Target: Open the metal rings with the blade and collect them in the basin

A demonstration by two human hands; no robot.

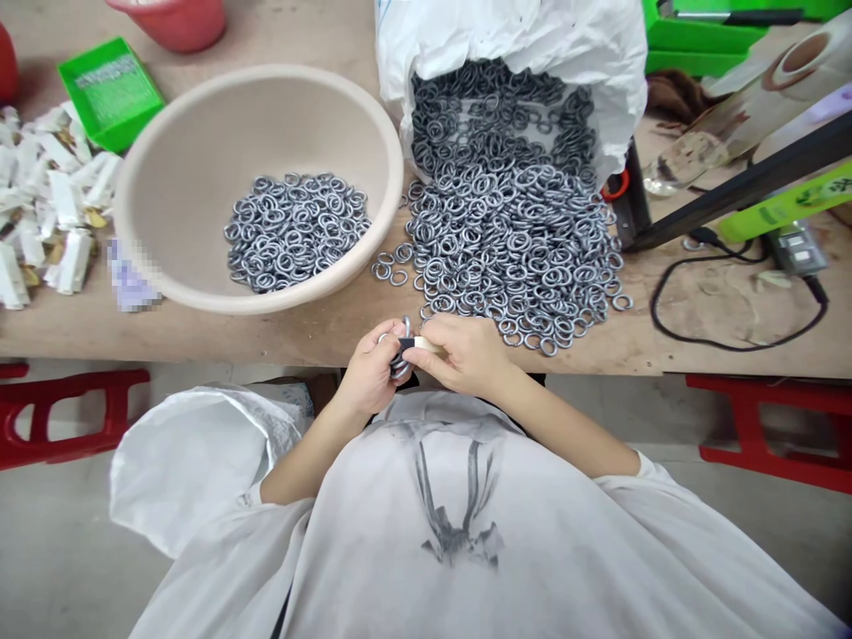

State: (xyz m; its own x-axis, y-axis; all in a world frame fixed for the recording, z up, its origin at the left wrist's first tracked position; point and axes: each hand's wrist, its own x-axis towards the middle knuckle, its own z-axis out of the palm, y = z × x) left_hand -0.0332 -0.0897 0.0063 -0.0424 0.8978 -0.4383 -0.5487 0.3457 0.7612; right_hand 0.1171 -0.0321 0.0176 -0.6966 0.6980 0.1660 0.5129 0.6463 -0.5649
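At the table's front edge, my left hand is closed around several grey metal rings, partly hidden by its fingers. My right hand grips a small tool with a pale handle and a dark flat end. That dark end touches or overlaps the rings in my left hand; I cannot tell which. Just beyond my hands, a heap of loose grey rings spills from the mouth of a white sack. More rings lie inside a large beige basin on the left.
White pieces and a green bin lie at the left. A black bar slants across the right, near a black cable. Below the table are an open white bag and red stools.
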